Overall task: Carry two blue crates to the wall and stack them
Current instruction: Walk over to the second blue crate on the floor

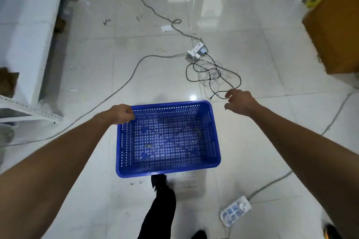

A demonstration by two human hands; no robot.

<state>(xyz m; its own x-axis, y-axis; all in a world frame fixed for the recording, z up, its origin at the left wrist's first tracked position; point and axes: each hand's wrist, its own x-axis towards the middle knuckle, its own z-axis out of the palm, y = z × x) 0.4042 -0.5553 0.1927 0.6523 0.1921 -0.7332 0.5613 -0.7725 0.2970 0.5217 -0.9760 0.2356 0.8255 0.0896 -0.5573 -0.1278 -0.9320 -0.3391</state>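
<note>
Carrying one blue crate [168, 138] over the floor, left hand [121, 113] clenched on its far-left rim, right hand [240, 102] empty and loosely spread; next it likely needs to grip the right rim.

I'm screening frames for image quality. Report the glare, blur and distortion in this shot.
Head view: ceiling lights glare off the glossy floor tiles, with a bright spot just beyond the blue crate; motion blur smears the white shelving at the left and the cardboard box at the right; wide-angle distortion stretches both forearms; the left hand on the crate's rim and the open right hand stay fairly sharp.
</note>
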